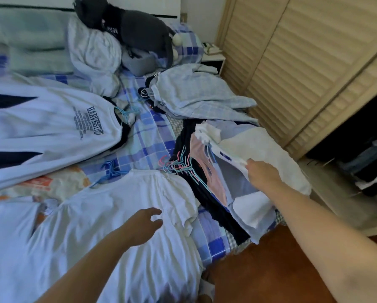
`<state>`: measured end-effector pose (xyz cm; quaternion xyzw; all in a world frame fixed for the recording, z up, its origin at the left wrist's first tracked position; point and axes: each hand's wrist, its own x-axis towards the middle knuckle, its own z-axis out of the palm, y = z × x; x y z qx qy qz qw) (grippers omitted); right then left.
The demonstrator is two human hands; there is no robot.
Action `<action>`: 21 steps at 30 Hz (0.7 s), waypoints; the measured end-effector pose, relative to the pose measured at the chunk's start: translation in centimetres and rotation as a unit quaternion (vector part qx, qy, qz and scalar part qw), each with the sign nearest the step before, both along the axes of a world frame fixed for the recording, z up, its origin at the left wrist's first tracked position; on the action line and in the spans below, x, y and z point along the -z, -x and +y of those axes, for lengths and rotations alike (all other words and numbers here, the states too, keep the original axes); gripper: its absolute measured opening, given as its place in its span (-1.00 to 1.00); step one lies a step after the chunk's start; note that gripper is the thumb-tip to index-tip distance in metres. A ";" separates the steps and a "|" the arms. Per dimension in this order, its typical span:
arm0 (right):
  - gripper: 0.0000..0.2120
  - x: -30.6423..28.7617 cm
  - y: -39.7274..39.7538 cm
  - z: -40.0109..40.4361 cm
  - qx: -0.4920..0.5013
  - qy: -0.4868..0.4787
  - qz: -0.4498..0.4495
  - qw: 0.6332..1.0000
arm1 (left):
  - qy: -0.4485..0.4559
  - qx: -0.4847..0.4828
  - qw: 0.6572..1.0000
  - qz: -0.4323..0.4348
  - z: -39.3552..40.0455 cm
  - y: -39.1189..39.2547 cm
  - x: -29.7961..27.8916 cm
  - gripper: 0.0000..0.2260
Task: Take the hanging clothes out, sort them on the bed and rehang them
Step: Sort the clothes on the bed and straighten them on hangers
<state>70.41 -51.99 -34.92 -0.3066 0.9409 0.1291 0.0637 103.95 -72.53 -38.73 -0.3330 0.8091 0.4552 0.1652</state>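
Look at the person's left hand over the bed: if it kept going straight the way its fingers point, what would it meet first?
Probably the plain white T-shirt spread under the left hand, near its short sleeve. The fingers point right and slightly away; depth is unclear, so the hand may hover above the cloth.

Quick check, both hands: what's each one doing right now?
Left hand: open, fingers loosely spread over the white T-shirt, holding nothing.
Right hand: closed on the white garment atop the pile by the bed edge.
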 end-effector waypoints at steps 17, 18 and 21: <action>-0.73 -3.5 4.9 2.1 0.011 0.204 0.097 0.974 | 0.012 -0.112 0.994 -0.003 0.7 1.8 -1.7 -0.69; -0.73 -3.6 5.5 2.3 0.002 0.203 0.099 0.974 | 0.016 -0.115 0.993 0.000 1.0 3.0 -2.0 -0.69; -0.77 -3.9 6.7 3.2 -0.048 0.180 0.099 0.978 | 0.002 -0.110 0.994 0.015 2.5 7.4 -2.9 -0.69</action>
